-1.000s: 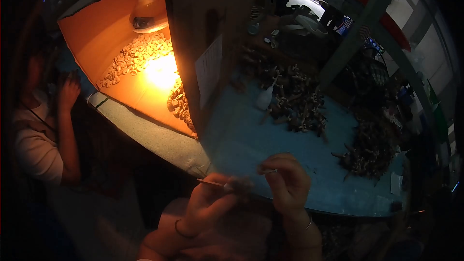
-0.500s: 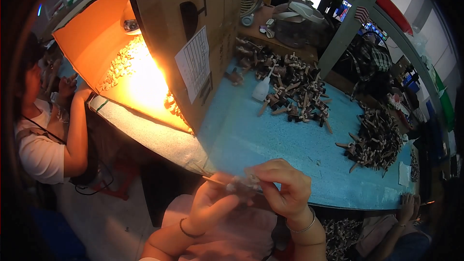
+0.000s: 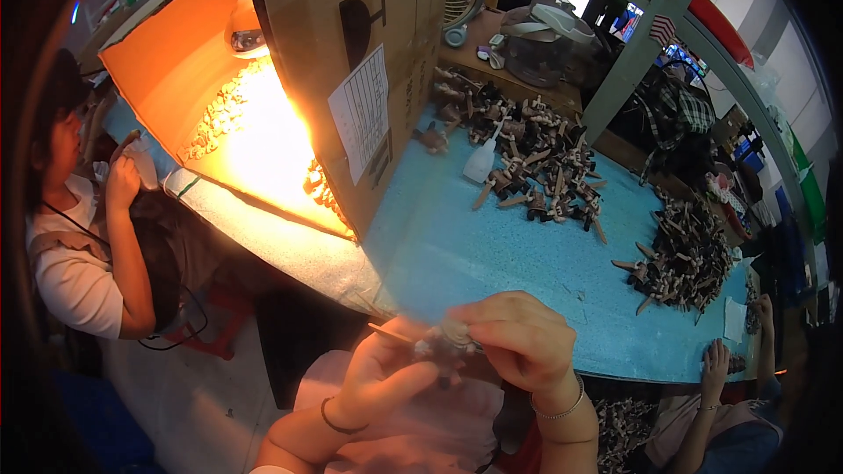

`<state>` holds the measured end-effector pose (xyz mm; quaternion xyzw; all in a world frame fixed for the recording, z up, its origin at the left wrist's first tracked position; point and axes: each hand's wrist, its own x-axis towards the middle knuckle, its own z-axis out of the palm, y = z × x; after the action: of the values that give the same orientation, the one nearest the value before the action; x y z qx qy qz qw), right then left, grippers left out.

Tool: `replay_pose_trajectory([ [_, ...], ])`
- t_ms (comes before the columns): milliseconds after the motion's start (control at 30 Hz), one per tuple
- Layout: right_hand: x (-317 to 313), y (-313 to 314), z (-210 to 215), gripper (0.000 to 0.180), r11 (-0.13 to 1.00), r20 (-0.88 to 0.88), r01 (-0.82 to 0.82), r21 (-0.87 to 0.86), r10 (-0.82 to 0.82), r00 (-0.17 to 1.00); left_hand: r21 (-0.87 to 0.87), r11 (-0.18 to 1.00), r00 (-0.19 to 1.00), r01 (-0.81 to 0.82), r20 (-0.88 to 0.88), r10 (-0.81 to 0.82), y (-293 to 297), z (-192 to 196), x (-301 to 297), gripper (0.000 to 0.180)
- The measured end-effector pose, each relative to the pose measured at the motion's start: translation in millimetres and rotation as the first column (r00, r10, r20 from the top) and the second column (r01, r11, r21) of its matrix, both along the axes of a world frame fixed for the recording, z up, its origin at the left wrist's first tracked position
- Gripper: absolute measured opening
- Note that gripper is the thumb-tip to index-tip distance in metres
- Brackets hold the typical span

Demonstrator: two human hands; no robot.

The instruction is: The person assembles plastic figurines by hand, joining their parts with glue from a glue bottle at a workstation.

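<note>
- Since a second ago, the right hand (image 3: 527, 338) has been brought across from a clear gap to the small figure (image 3: 442, 354); little shift is seen over the last half second.
- By this, both hands are judged to be joined on one workpiece, with fine work at its upper end.
- The figure is gripped by the left hand (image 3: 384, 382), at its 8 o'clock, in front of the near edge of the table (image 3: 492, 263).
- A pale rounded part (image 3: 454, 331) is pinched in the right fingertips at the figure's 12 o'clock; whether it is attached cannot be told, because of blur.
- From the figure, a heap of similar pieces (image 3: 536, 167) is seen at 1 o'clock, a darker heap (image 3: 685, 254) at 2 o'clock.
</note>
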<state>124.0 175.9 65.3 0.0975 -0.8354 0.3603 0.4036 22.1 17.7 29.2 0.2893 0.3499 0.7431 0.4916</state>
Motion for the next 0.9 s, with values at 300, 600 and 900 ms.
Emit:
replay_pose_trajectory([
  [300, 7, 0, 6, 0.025, 0.997, 0.019, -0.002, 0.083, 0.0, 1.0, 0.103, 0.994, 0.996, -0.025, -0.081, 0.033, -3, -2, -2, 0.025],
  [600, 5, -1, -4, 0.025, 1.0, 0.028, -0.026, -0.006, 0.026, 0.999, 0.058, 0.997, 0.99, -0.056, -0.123, 0.062, 2, 6, 0, 0.015],
  [900, 2, -29, 3, 0.028, 0.942, -0.014, 0.334, 0.008, -0.334, 0.942, 0.283, 0.848, 0.734, -0.448, -0.425, 0.53, 15, -15, -2, 0.026],
])
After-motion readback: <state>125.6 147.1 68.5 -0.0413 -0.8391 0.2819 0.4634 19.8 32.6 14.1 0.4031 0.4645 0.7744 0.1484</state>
